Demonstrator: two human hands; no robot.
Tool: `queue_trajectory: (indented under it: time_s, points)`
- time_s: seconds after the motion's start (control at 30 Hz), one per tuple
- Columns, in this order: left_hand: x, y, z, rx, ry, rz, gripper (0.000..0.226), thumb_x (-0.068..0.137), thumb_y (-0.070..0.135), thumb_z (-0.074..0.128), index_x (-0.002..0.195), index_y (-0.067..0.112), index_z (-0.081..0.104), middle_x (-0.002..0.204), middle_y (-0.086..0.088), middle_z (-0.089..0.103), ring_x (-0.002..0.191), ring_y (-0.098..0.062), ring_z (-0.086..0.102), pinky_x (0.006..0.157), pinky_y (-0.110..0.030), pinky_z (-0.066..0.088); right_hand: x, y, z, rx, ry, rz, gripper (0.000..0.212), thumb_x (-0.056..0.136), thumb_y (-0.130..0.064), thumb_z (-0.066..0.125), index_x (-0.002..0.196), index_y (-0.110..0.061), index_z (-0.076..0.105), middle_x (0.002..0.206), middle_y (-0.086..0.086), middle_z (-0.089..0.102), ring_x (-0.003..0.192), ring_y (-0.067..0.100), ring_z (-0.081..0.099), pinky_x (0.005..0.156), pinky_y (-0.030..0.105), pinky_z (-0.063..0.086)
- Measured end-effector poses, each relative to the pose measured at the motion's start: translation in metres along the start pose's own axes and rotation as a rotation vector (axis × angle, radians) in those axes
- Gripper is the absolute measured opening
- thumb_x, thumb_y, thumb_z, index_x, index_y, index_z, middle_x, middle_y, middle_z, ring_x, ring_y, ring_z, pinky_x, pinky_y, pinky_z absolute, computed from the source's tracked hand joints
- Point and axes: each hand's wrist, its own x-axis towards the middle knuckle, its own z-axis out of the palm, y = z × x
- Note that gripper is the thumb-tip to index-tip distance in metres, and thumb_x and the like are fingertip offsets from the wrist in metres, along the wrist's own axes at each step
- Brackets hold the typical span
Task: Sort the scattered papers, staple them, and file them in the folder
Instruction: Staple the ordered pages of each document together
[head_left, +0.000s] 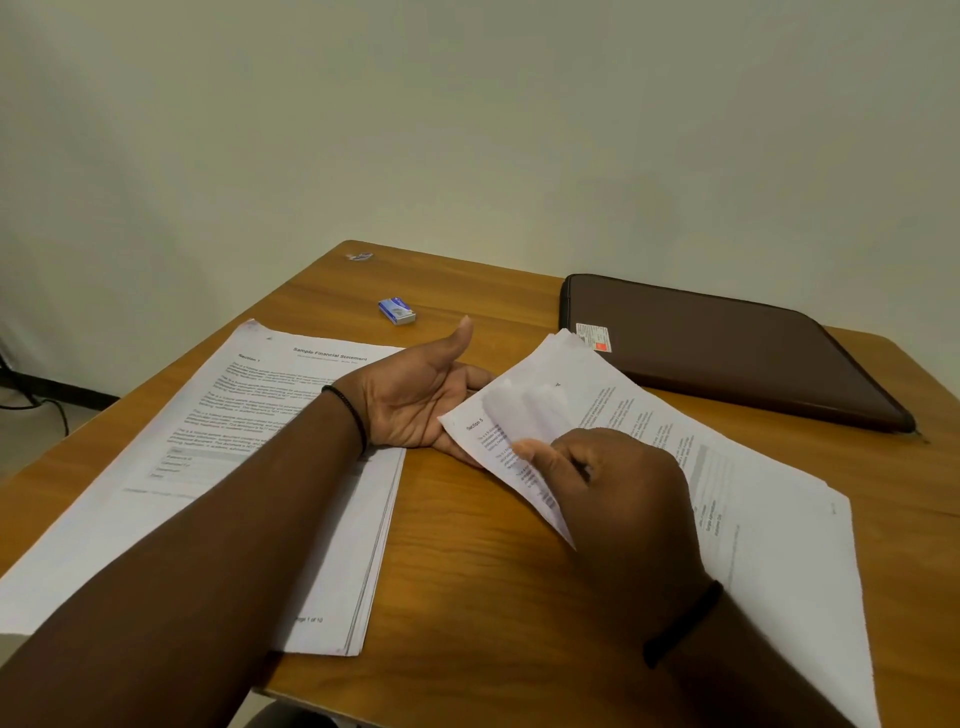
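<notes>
Wooden brown surface (467, 571) bore thin white printed sheets (753, 493): light, floppy, slippery; right hand (618, 483) pinched their lifted corner, left hand (415, 395) lay wide open beneath.

A plain, pale cream painted wall (467, 114) fills the upper half of the view, evenly and softly lit with no hard shadows. In front of it stands a brown wood-grain laminate bench (483, 561) with rounded corners, its far edge close to the wall. At the far left, a dark skirting strip (57, 388) runs along the wall's base, with a black cable (54, 410) trailing over the pale floor (36, 436).
</notes>
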Motion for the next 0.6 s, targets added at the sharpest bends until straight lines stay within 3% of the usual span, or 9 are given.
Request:
queue_trajectory:
  time_s: [0.13,0.23,0.3,0.4,0.5,0.6]
  points:
    - [0.001,0.000,-0.001,0.017,0.007,-0.001,0.092,0.087,0.074,0.033,0.139,0.001,0.054,0.134,-0.021,0.059,0.119,-0.038,0.062,0.097,-0.058,0.048,0.003,0.003,0.002,0.170,0.274,0.080,0.019,0.095,-0.039,0.057,0.111,-0.028,0.055,0.094,-0.008,0.068,0.067,0.002,0.061,0.051,0.015,0.048]
    - [0.000,0.000,0.001,-0.006,0.012,0.004,0.092,0.087,0.074,0.036,0.143,0.001,0.048,0.135,-0.021,0.058,0.117,-0.038,0.063,0.094,-0.057,0.051,0.004,0.005,-0.005,0.265,0.442,0.013,0.036,0.098,-0.021,0.056,0.128,-0.029,0.039,0.096,-0.007,0.064,0.070,0.008,0.064,0.057,0.023,0.056]
    - [0.000,0.000,0.002,-0.008,0.015,0.008,0.093,0.086,0.073,0.037,0.144,0.001,0.047,0.135,-0.021,0.058,0.117,-0.038,0.063,0.093,-0.056,0.052,0.003,0.006,-0.005,0.199,0.524,-0.123,0.031,0.101,-0.019,0.049,0.131,-0.024,0.047,0.097,-0.004,0.062,0.077,0.010,0.063,0.063,0.024,0.055]
    - [-0.001,0.000,0.003,-0.014,0.025,0.010,0.093,0.086,0.073,0.038,0.141,0.000,0.051,0.134,-0.022,0.058,0.116,-0.039,0.064,0.094,-0.056,0.051,0.002,0.010,0.007,0.055,0.454,-0.256,0.033,0.096,-0.026,0.044,0.108,-0.013,0.072,0.095,0.007,0.069,0.074,0.014,0.063,0.061,0.018,0.049]
    - [-0.001,0.000,0.003,0.016,0.040,0.006,0.094,0.086,0.076,0.033,0.140,0.001,0.052,0.135,-0.023,0.058,0.116,-0.039,0.063,0.094,-0.056,0.051,0.001,0.006,0.015,-0.100,0.302,-0.356,0.036,0.092,-0.033,0.049,0.104,-0.011,0.075,0.098,0.007,0.074,0.079,0.020,0.069,0.068,0.032,0.056]
    - [-0.002,0.000,0.006,0.025,0.062,0.014,0.094,0.084,0.075,0.034,0.138,0.000,0.054,0.137,-0.023,0.056,0.115,-0.040,0.064,0.092,-0.057,0.052,-0.002,-0.001,0.017,-0.258,0.211,-0.388,0.040,0.085,-0.051,0.058,0.100,-0.018,0.075,0.095,-0.001,0.074,0.080,0.017,0.069,0.072,0.035,0.055]
